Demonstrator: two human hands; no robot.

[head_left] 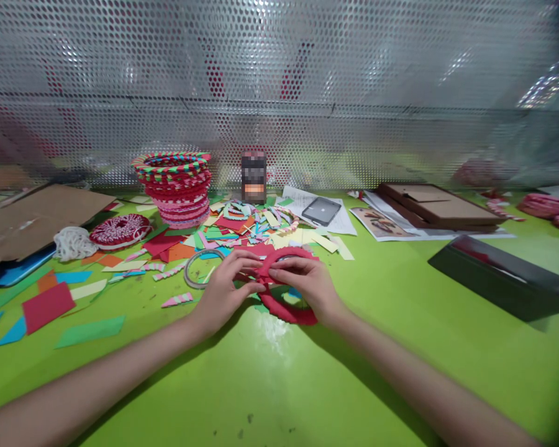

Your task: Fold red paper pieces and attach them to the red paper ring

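A brown box (440, 208) lies on papers (384, 225) near a black container (503, 279).

Fairly bright light leaves white glare on the glossy lime-green tabletop (261, 391) just in front of the red paper-wrapped ring (284, 311), shadows either side. Behind the ring, the silver perforated metal screen (279, 127) glints, blurred; far to the ring's right, edges smear and darken.

The red ring (281, 309) I held looked matt and papery — under it, the green tabletop (270, 385) had a smooth, glossy sheen; behind it, the perforated panel (335, 81) shone like metal; right of it, the black box (503, 279) resembled glossy plastic.
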